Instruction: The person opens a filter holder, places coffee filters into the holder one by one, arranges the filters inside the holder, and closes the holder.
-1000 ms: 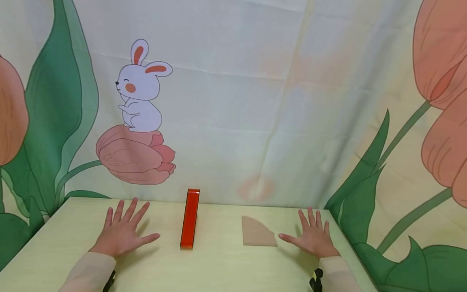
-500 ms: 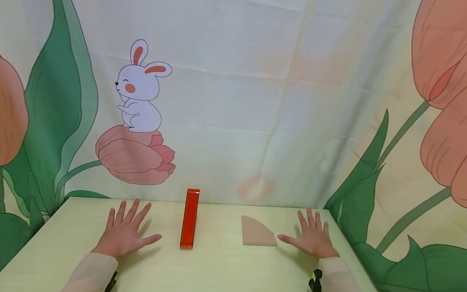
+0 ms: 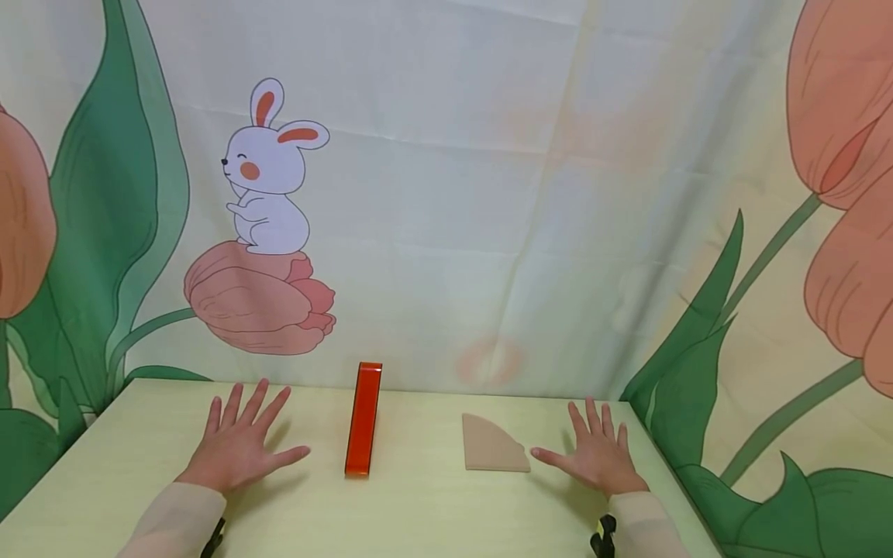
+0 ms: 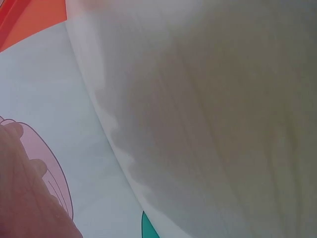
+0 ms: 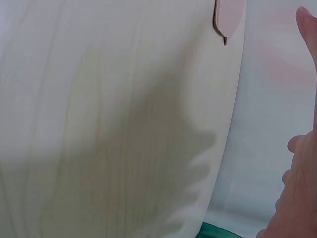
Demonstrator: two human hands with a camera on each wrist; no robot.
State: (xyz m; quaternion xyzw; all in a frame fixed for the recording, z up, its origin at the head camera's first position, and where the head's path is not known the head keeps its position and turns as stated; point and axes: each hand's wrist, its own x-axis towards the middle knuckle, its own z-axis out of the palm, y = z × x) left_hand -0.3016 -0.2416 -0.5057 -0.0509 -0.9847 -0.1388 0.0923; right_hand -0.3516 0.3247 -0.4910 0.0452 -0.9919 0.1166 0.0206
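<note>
My left hand (image 3: 233,449) hovers over the left of the table (image 3: 418,515), fingers straight and spread, holding nothing. To its right is a long, narrow, glossy red object (image 3: 363,420) with dark edges; its kind is unclear. The same red object (image 4: 37,22) fills a corner of the left wrist view. On the right, my right hand (image 3: 598,457) is also spread above the table with nothing in it. Close to its thumb lies a flat beige quarter-round piece (image 3: 491,446). In the right wrist view this beige piece (image 5: 230,17) has a stitched-looking edge and a small tab.
Behind the table hangs a pale cloth backdrop (image 3: 432,194) printed with a rabbit, tulips and leaves. The table's far edge meets it. Dark straps (image 3: 605,535) sit at both wrists, over light sleeves (image 3: 642,527).
My left hand has shifted very slightly to the right. The right hand, the red object and the beige piece stay practically where they were.
</note>
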